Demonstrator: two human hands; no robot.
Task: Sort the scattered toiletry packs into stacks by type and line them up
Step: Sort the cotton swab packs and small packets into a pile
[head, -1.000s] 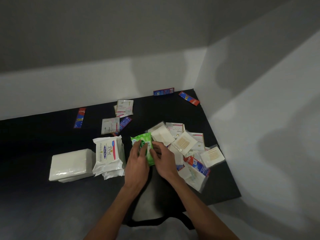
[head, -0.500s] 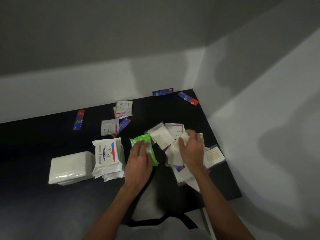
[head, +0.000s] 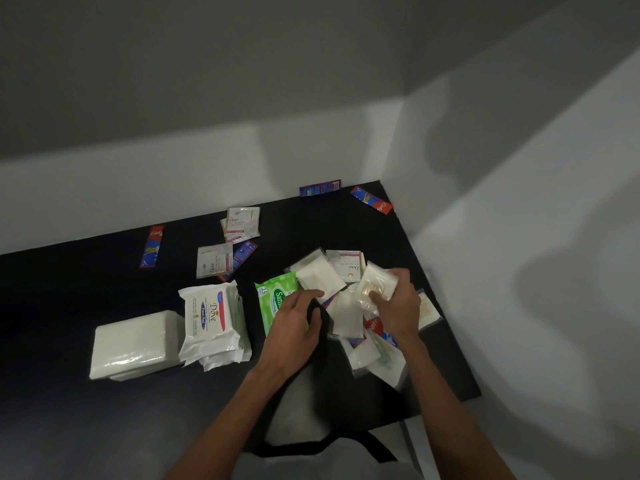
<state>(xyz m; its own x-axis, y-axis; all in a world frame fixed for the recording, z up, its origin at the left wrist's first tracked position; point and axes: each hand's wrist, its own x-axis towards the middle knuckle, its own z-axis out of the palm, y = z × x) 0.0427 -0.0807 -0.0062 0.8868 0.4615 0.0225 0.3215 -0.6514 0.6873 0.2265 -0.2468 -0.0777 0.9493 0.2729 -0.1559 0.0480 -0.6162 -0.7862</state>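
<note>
Early-to-mid stage, by the look of it. Done so far: plain white packs [head: 135,344] stacked at lower left of tabletop [head: 62,299], with Dove wipes stack [head: 207,313] just beside them on the right. Left to do: green wipes pack [head: 273,299] at centre, not yet lined up; mixed heap [head: 346,313] at centre right; Dove sachets [head: 242,221] and Colgate sachets [head: 151,245] scattered across the upper tabletop. Hands apart: resting loosely with left hand [head: 294,327] on green wipes pack, fingers not curled round it; pinching clear cotton swab packet [head: 375,284] with right hand [head: 394,306] over upper right of heap. Readable: "Dove" and seemingly "Fresh Red" on wipes stack, "15" and "Sani…" on green pack, "Colg…" on red sachets, "Dove" on small sachets. Other print too small.
</note>
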